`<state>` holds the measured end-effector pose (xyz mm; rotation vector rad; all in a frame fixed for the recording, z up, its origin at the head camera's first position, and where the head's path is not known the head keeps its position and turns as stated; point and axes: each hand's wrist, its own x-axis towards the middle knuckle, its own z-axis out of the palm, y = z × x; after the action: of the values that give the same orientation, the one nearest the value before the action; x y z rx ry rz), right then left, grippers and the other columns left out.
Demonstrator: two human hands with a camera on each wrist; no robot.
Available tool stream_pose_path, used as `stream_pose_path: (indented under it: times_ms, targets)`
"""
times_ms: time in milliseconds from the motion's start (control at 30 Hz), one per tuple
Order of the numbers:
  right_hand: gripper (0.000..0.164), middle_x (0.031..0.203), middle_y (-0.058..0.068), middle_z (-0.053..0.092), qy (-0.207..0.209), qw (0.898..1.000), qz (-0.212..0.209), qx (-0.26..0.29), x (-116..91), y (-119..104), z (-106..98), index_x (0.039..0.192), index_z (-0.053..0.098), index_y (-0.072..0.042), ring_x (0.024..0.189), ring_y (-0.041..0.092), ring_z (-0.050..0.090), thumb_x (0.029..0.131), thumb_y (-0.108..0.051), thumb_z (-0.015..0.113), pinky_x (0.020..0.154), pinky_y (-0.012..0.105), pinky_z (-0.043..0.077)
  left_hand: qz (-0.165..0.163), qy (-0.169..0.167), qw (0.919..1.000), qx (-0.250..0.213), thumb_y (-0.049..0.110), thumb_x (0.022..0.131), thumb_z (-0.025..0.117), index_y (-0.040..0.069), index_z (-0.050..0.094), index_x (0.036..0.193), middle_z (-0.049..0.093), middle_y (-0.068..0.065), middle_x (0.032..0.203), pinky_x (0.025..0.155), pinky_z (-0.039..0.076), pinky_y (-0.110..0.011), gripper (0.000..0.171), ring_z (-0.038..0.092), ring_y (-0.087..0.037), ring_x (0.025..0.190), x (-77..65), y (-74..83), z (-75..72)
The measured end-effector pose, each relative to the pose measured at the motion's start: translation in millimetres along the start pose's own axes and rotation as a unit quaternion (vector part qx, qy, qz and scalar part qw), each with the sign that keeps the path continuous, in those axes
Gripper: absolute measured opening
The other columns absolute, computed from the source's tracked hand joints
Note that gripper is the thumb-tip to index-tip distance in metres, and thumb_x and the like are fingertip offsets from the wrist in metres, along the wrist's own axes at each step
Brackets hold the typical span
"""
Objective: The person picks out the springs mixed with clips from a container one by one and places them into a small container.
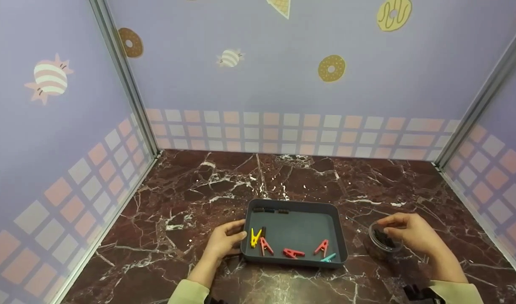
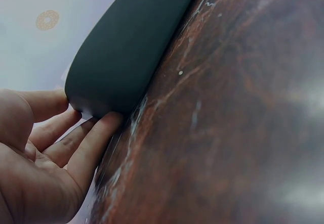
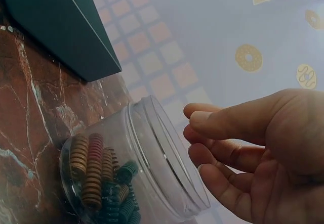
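Note:
On the table sits a dark grey rectangular tray (image 1: 300, 230). The fingertips of my left hand (image 1: 226, 240) touch the outside of its left wall, thumb near the rim. Inside the tray are a yellow plastic clip (image 1: 255, 238), three red clips (image 1: 293, 253), a light blue clip (image 1: 328, 258) and several small dark cylinders (image 1: 269, 210). My right hand (image 1: 414, 232) hovers with bent fingers at the mouth of a clear round jar (image 3: 152, 148). Ribbed coil springs (image 3: 93, 171) in brown, red and teal lie in the jar's bottom. Nothing shows between the right thumb and fingers.
The brown marbled table (image 1: 190, 202) runs back to a lilac wall (image 1: 283, 76) with pastel squares and sweets printed on it. Side panels with metal corner posts (image 1: 127, 80) stand at left and right. The jar is to the right of the tray, with tabletop between them.

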<state>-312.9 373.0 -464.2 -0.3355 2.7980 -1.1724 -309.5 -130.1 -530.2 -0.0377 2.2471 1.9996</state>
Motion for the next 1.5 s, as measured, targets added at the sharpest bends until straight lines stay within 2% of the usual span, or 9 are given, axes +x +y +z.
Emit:
stream_pose_path:
  times_ms: [200,333,533,800,1100,1367,1500]
  targets:
    - [0.027,0.121,0.023,0.072,0.003,1.0,-0.02,-0.006,0,-4,-2,0.122,0.073,-0.002,0.09,0.005,0.071,0.098,-0.014,0.069,0.068,0.026,0.059,0.021,0.01,0.9992,0.033,0.008,0.097,0.069,-0.004,0.059,0.141,0.06,-0.033,0.139,0.075,0.067,-0.041,0.047,0.073,-0.038,0.108,-0.5,-0.2,0.0]
    - [0.026,0.12,0.024,0.072,0.006,1.0,-0.027,-0.005,3,-5,-1,0.121,0.074,-0.001,0.091,0.009,0.073,0.098,-0.011,0.069,0.067,0.024,0.058,0.016,0.007,0.9996,0.021,0.007,0.097,0.069,-0.004,0.058,0.142,0.06,-0.033,0.139,0.072,0.067,-0.042,0.047,0.074,-0.037,0.105,-1.7,0.6,0.3]
    - [0.026,0.124,0.028,0.07,-0.002,0.999,-0.025,0.034,9,-10,2,0.122,0.073,0.001,0.094,0.01,0.074,0.098,-0.009,0.069,0.069,0.024,0.06,0.013,0.004,0.9998,0.012,0.006,0.097,0.068,-0.004,0.057,0.142,0.058,-0.034,0.14,0.071,0.067,-0.043,0.048,0.075,-0.035,0.102,-1.8,0.4,-0.1]
    - [0.027,0.12,0.028,0.071,-0.009,0.998,-0.043,0.045,17,-19,9,0.121,0.073,0.002,0.09,0.014,0.075,0.096,-0.008,0.07,0.071,0.024,0.06,0.007,0.002,0.9999,0.011,0.008,0.097,0.069,-0.004,0.057,0.143,0.058,-0.033,0.14,0.072,0.067,-0.043,0.048,0.074,-0.035,0.105,-1.2,-0.1,-0.5]
    - [0.024,0.123,0.024,0.071,-0.022,0.997,-0.058,0.037,28,-31,18,0.119,0.074,-0.002,0.091,0.003,0.072,0.097,-0.011,0.07,0.075,0.021,0.061,0.006,0.0,1.0,0.008,0.008,0.098,0.068,-0.004,0.055,0.145,0.056,-0.034,0.143,0.074,0.067,-0.044,0.05,0.073,-0.039,0.109,-0.8,0.4,-0.5]
    - [0.023,0.115,0.026,0.072,-0.037,0.993,-0.098,0.048,40,-38,31,0.116,0.075,0.001,0.088,0.003,0.071,0.095,-0.008,0.072,0.076,0.023,0.062,0.014,0.001,0.9998,0.013,0.007,0.098,0.068,-0.005,0.055,0.144,0.057,-0.034,0.142,0.074,0.067,-0.044,0.049,0.072,-0.04,0.111,-1.2,0.5,0.1]
    - [0.022,0.112,0.026,0.073,-0.049,0.992,-0.099,0.059,46,-43,40,0.115,0.075,0.003,0.088,0.003,0.072,0.095,-0.005,0.071,0.076,0.02,0.061,0.011,-0.001,0.9999,0.009,0.007,0.098,0.068,-0.005,0.055,0.144,0.056,-0.034,0.143,0.074,0.067,-0.044,0.049,0.072,-0.039,0.112,-1.5,0.6,-0.4]
